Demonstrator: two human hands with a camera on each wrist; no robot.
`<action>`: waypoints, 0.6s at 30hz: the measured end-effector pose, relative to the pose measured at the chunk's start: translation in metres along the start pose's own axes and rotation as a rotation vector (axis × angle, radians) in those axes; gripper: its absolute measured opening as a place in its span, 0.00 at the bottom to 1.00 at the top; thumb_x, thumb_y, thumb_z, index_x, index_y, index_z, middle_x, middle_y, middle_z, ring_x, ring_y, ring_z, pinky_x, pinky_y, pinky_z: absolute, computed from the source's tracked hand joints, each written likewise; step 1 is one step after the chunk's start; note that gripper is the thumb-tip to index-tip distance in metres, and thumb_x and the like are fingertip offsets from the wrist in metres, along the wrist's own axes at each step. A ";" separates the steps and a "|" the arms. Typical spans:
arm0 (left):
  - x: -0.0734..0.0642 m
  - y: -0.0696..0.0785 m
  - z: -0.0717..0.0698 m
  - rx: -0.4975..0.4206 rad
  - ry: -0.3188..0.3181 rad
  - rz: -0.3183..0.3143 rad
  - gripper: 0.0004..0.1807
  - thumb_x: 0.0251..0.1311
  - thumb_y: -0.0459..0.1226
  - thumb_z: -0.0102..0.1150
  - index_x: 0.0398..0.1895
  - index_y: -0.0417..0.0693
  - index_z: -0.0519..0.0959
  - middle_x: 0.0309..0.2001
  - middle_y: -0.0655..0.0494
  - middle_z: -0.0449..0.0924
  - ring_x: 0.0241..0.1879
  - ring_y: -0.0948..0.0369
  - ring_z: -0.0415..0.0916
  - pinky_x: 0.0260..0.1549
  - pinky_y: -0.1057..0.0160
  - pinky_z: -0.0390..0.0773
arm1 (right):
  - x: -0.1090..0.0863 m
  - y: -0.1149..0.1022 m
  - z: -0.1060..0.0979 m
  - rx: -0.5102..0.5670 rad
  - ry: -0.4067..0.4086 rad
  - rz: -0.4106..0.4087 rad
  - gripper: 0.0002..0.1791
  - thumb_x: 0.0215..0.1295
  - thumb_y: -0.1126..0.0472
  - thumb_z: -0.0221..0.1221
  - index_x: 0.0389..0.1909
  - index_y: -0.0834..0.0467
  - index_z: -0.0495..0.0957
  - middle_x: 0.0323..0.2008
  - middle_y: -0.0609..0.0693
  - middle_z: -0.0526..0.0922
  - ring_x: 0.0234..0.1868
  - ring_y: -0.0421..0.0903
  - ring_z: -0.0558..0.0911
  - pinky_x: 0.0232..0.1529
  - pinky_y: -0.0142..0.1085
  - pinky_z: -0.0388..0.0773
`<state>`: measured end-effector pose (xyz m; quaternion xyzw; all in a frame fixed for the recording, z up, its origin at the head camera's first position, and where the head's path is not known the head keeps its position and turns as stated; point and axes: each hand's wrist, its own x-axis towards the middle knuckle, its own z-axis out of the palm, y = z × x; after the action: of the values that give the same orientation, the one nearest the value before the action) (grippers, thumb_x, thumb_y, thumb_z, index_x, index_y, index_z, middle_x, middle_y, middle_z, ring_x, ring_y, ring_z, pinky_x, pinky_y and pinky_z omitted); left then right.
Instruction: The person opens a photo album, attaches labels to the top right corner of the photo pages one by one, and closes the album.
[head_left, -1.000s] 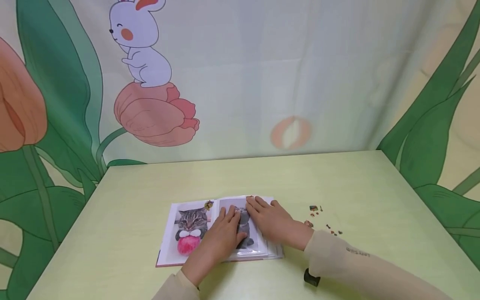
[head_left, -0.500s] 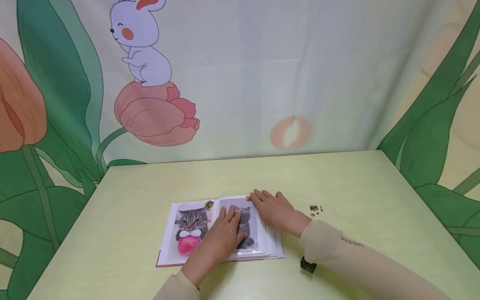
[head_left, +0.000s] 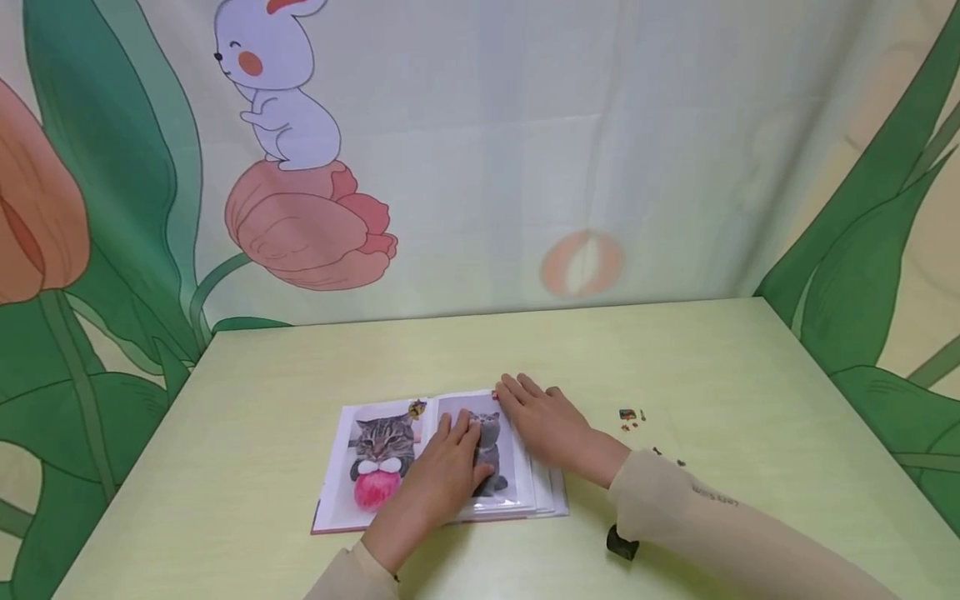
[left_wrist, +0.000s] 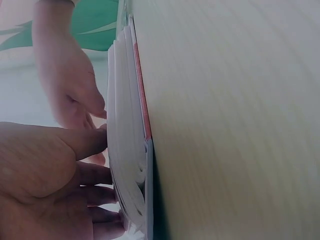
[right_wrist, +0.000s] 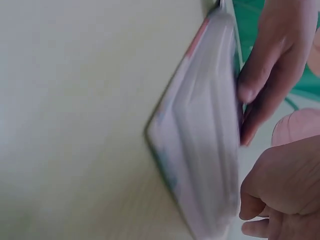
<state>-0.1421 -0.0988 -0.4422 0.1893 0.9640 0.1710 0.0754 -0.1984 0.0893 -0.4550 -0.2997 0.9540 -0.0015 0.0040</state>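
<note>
A photo album [head_left: 336, 500] lies open on the table, its left page showing a tabby cat photo [head_left: 384, 437] with a pink ball. On the right page is a grey kitten photo [head_left: 491, 462]. My left hand [head_left: 438, 471] rests on that page near the fold, fingers extended and partly covering the kitten. At the page's upper right corner, my right hand [head_left: 547, 421] touches the page beside a small red sticker [head_left: 496, 396], most of it hidden under the fingers. A brown and gold sticker [head_left: 417, 408] sits at the left page's top corner. In the left wrist view, the album's stacked pages [left_wrist: 122, 100] appear edge-on.
Several tiny loose pieces, among them a dark rectangular one [head_left: 627, 414], lie to the right of the album, some partly behind the right sleeve [head_left: 660, 492]. Pale yellow-green tabletop [head_left: 262, 400] surrounds the album. A printed curtain [head_left: 480, 167] hangs behind the table.
My right hand has shifted slightly up and outward at the page corner, uncovering more of the kitten photo. The sleeve now hides some small pieces. My left hand has stayed still.
</note>
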 end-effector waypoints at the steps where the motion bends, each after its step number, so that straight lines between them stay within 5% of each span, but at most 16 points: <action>1: 0.000 0.000 -0.001 0.004 0.005 0.003 0.35 0.74 0.45 0.59 0.75 0.31 0.65 0.78 0.33 0.56 0.77 0.35 0.49 0.73 0.42 0.58 | -0.002 -0.002 -0.001 -0.006 0.000 -0.011 0.29 0.80 0.63 0.52 0.78 0.62 0.61 0.78 0.58 0.62 0.77 0.58 0.62 0.64 0.59 0.73; 18: -0.001 0.002 -0.003 -0.003 0.001 0.002 0.34 0.75 0.45 0.58 0.75 0.31 0.65 0.78 0.33 0.56 0.77 0.34 0.49 0.73 0.41 0.59 | 0.003 -0.007 -0.002 -0.066 -0.078 0.005 0.28 0.84 0.57 0.46 0.79 0.60 0.60 0.79 0.56 0.60 0.77 0.56 0.62 0.68 0.60 0.68</action>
<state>-0.1410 -0.0985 -0.4383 0.1900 0.9636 0.1725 0.0750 -0.1968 0.0819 -0.4525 -0.2973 0.9534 0.0414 0.0314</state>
